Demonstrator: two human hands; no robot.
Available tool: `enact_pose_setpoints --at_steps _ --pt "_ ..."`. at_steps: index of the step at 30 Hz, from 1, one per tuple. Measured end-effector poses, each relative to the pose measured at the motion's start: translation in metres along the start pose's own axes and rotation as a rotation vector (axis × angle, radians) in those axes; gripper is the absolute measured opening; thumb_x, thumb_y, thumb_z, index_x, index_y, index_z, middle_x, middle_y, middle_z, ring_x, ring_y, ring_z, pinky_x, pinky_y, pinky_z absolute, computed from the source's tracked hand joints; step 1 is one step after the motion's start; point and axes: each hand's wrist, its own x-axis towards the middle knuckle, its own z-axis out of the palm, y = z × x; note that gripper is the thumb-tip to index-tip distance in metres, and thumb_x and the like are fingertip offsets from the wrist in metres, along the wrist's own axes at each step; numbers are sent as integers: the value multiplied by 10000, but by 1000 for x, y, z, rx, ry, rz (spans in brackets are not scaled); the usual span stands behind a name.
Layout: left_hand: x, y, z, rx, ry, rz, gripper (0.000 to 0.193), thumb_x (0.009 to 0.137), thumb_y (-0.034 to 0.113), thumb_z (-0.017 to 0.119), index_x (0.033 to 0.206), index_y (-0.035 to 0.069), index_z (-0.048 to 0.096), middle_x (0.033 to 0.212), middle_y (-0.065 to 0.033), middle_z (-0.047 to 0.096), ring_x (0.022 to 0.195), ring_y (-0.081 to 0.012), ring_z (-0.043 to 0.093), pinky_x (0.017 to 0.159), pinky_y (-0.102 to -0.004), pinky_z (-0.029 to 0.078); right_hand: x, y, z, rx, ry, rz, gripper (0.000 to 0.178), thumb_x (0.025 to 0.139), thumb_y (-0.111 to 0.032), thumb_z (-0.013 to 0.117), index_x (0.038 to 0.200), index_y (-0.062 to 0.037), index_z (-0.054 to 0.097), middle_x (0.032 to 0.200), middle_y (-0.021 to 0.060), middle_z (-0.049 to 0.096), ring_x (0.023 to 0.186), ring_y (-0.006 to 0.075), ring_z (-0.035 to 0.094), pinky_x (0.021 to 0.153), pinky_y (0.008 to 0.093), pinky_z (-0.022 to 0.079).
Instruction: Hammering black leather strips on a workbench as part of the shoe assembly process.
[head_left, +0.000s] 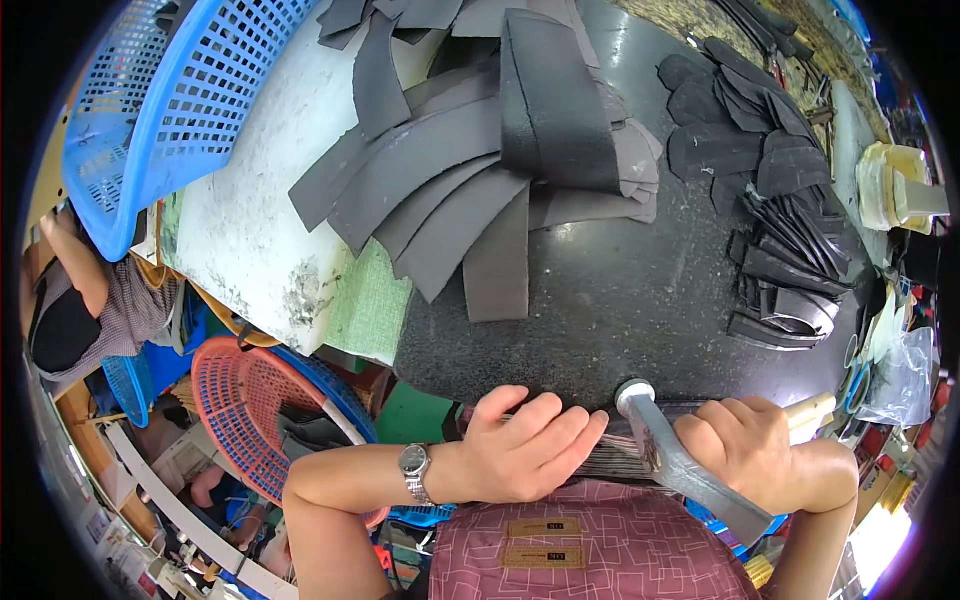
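Observation:
My right hand [735,450] is closed round the pale wooden handle [808,412] of a hammer. The hammer's grey metal head [680,455] tilts across my lap, and its round face meets the near edge of the black work surface [600,300]. My left hand [535,445], with a watch on the wrist, is at that same edge, fingers bent and apart. Beside its fingertips, between the two hands, lies a stack of thin layered strips [610,462], partly hidden. Whether the left hand touches it I cannot tell.
Dark grey leather-like strips [440,180] fan across the table. Rounded dark pieces [715,150] and bundled strips [790,280] lie right. A blue basket [215,90] stands far left, a red basket [235,410] below. A glue-stained tub [890,185] and another person [110,300] flank the table.

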Motion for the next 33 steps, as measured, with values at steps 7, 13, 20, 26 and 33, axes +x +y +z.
enact_pose_setpoints --at_steps 7,13,20,26,33 --pt "2 9 -3 252 -28 128 195 749 189 575 862 67 677 829 -13 568 819 -138 520 765 -310 381 9 -1 -1 -68 -9 -102 254 595 -206 586 788 -57 519 587 -19 369 448 99 441 389 249 319" --pt "6 3 -5 307 -77 218 199 723 184 580 881 123 686 886 2 592 846 -133 512 759 -313 377 7 -2 -2 -87 -36 -127 258 603 -190 588 805 -39 533 576 -28 358 438 93 418 388 249 316" --pt "6 -12 -5 114 -146 184 235 724 243 617 911 113 676 920 3 578 852 -153 506 796 -342 382 2 -5 -2 -118 -55 -86 266 609 -185 591 816 -35 517 606 -9 374 448 107 444 386 252 320" --pt "-5 9 6 79 114 -55 243 615 184 636 843 140 709 829 45 576 767 -135 476 833 -355 344 4 -1 -3 9 0 -14 263 613 -167 604 827 -40 518 604 -7 377 451 109 445 383 253 316" --pt "4 12 -4 359 -89 225 233 748 214 547 879 60 662 902 -25 585 885 -179 526 843 -354 396 10 1 -5 -83 16 -142 281 586 -210 573 807 -42 531 606 -25 366 455 92 428 399 239 293"
